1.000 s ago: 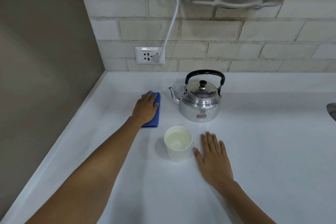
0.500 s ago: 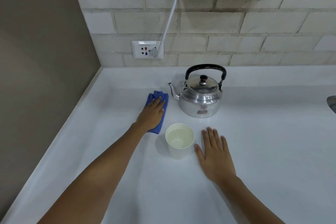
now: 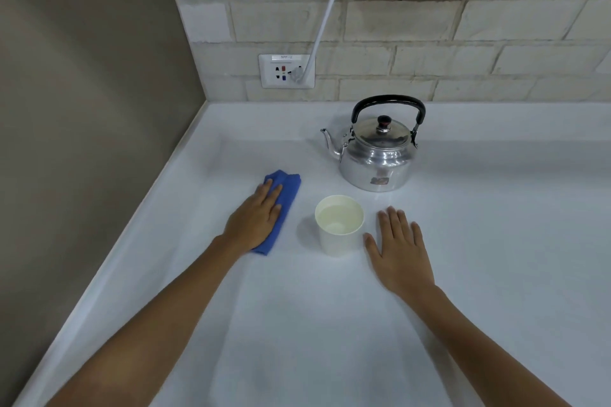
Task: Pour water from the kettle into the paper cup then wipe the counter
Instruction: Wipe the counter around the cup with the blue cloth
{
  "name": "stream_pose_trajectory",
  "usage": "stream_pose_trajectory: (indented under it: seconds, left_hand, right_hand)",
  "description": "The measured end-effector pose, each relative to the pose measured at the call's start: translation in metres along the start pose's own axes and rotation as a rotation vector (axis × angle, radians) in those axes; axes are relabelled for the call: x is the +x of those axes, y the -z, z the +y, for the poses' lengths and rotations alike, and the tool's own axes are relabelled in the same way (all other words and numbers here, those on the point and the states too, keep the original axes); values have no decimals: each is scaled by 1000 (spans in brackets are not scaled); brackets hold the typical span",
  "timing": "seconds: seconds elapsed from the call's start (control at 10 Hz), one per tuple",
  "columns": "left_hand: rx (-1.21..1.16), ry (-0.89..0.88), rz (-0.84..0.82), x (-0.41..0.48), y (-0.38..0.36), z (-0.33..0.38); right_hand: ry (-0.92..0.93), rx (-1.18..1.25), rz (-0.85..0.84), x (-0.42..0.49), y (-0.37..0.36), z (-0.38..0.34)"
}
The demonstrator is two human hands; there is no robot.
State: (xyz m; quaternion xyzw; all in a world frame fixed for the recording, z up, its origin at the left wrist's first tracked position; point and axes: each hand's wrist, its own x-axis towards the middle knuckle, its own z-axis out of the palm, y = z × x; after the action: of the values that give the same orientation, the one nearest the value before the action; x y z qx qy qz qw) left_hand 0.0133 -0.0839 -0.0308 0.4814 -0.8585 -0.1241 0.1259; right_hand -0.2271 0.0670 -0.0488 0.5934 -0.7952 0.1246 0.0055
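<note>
Water already sits in the paper cup (image 3: pixel 339 224); wiping remains, left hand (image 3: pixel 257 220) pressed flat on the blue cloth (image 3: pixel 287 195), right hand (image 3: pixel 398 249) spread empty on the table (image 3: pixel 496 241).

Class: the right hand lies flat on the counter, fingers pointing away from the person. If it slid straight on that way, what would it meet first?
Most likely the kettle. The right hand points at its base, with only bare counter between. The cup stands just left of that line.

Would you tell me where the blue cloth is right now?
In the head view, the blue cloth lies flat under the left hand, left of the paper cup.
</note>
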Motion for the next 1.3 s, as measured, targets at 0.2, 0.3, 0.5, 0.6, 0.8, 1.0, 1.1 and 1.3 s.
stream_pose_trajectory:
  seconds: [0.2, 0.3, 0.5, 0.6, 0.8, 1.0, 1.1, 1.3]
  left_hand:
    - [39, 41, 20, -20, -12, 33]
    - [0, -64, 30, -61, -13, 37]
    - [-51, -43, 37, -111, 12, -1]
    - [5, 70, 95, -101, 18, -7]
    - [98, 40, 216, -121, 1, 47]
    - [227, -173, 125, -176, 0, 43]
    - [201, 9, 127, -169, 11, 51]
    - [217, -59, 166, -176, -16, 106]
  right_hand:
    - [5, -3, -25, -2, 3, 1]
    - [10, 6, -44, -4, 3, 2]
    - [5, 16, -64, -5, 3, 2]
    - [-5, 16, -72, -6, 4, 0]
    - [-7, 4, -83, -6, 5, 0]
    - [6, 1, -85, -5, 4, 1]
    - [11, -2, -80, -5, 4, 0]
    - [0, -5, -65, -5, 4, -2]
